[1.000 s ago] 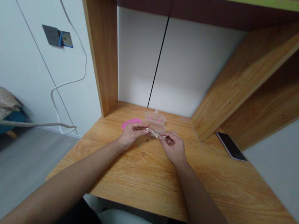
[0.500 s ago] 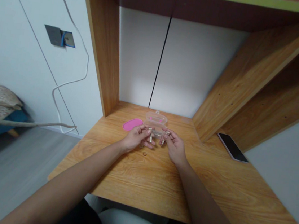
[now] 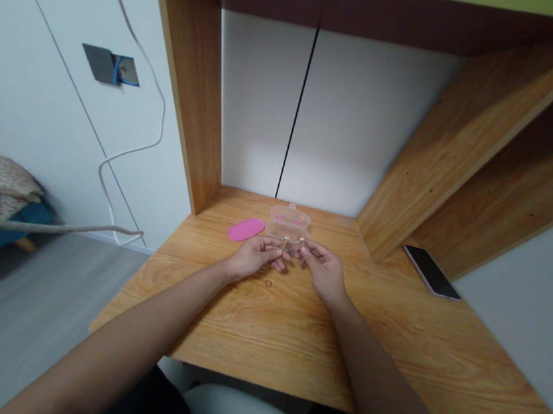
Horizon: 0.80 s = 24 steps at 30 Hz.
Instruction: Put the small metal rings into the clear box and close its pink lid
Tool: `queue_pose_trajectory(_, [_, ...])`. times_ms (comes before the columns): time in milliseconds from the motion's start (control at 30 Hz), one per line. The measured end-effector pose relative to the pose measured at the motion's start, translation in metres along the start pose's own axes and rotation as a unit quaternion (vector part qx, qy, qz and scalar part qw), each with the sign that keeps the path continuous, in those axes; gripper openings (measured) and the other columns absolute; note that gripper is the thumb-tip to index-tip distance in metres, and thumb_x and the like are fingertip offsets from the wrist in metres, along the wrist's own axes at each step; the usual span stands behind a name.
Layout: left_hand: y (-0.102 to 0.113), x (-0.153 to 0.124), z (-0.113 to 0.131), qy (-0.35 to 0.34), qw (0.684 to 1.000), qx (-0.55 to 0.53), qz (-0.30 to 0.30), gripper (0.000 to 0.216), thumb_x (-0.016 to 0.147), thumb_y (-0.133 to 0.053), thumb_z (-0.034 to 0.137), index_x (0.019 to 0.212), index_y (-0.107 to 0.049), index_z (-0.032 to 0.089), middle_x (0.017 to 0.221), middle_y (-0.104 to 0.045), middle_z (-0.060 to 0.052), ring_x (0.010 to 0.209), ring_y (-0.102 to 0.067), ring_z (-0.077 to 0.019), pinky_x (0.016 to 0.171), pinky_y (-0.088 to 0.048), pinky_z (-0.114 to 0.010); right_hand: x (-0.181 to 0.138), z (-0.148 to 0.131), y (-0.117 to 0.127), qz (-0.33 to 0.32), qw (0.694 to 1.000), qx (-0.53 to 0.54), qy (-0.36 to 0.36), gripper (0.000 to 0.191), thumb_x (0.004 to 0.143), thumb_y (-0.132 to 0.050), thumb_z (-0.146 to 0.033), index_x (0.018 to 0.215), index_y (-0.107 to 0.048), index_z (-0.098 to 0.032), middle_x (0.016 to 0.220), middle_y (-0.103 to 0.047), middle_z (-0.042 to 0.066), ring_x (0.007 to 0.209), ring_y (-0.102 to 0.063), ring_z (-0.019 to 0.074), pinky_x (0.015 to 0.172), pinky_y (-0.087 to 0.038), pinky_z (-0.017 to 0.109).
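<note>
Your left hand [image 3: 252,260] and right hand [image 3: 323,271] meet above the desk [image 3: 291,330], each pinching one end of a small metal piece [image 3: 292,241] in its fingertips; what it is stays too small to tell. It hangs just before the clear box [image 3: 289,219], partly hidden. A tiny ring [image 3: 268,283] lies below; the pink lid [image 3: 246,229] sits left.
</note>
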<state>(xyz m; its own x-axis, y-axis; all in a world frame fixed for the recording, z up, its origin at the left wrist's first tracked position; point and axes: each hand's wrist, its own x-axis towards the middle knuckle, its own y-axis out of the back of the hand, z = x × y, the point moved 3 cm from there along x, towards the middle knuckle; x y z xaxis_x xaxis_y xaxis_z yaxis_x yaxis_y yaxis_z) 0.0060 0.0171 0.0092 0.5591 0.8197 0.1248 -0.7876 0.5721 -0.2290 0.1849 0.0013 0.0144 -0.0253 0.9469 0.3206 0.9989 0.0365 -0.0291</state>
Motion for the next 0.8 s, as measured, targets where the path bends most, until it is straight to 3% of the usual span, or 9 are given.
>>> queue_pose_trajectory(233, [0.0009,-0.0006,-0.0013,0.025,0.999,-0.015,0.027,0.049,0.073,-0.080,0.049,0.096,-0.070,0.007,0.098,-0.074,-0.015,0.066,-0.070,-0.0148,0.067,-0.056,-0.029,-0.0015,0.0020,0.0020,0.005,1.000,0.005,-0.023,0.030,0.076,-0.078,-0.047,0.085,-0.073,-0.018,0.079,-0.075,0.006,0.063,-0.063,0.0142,0.059,-0.048,0.027])
queue_pose_trajectory(467, [0.0048,0.0002,-0.0020,-0.008,0.998,-0.014,0.058,0.043,0.073,-0.081,0.047,0.091,-0.071,0.010,0.070,-0.071,-0.005,0.061,-0.067,-0.0135,0.066,-0.054,-0.026,-0.0030,0.0074,0.0013,0.010,0.999,-0.007,-0.050,0.034,0.069,-0.082,-0.047,0.085,-0.077,-0.018,0.059,-0.066,0.000,0.051,-0.054,0.0122,0.051,-0.044,0.027])
queue_pose_trajectory(800, [0.0015,-0.0004,-0.0007,0.019,0.999,-0.013,0.034,0.045,0.066,-0.088,0.037,0.099,-0.076,0.009,0.090,-0.075,-0.011,0.070,-0.067,-0.0128,0.073,-0.055,-0.028,-0.0038,0.0049,-0.0028,-0.033,0.996,-0.003,-0.079,0.038,0.065,-0.085,-0.049,0.083,-0.075,-0.016,0.071,-0.073,0.005,0.061,-0.065,0.0154,0.061,-0.053,0.030])
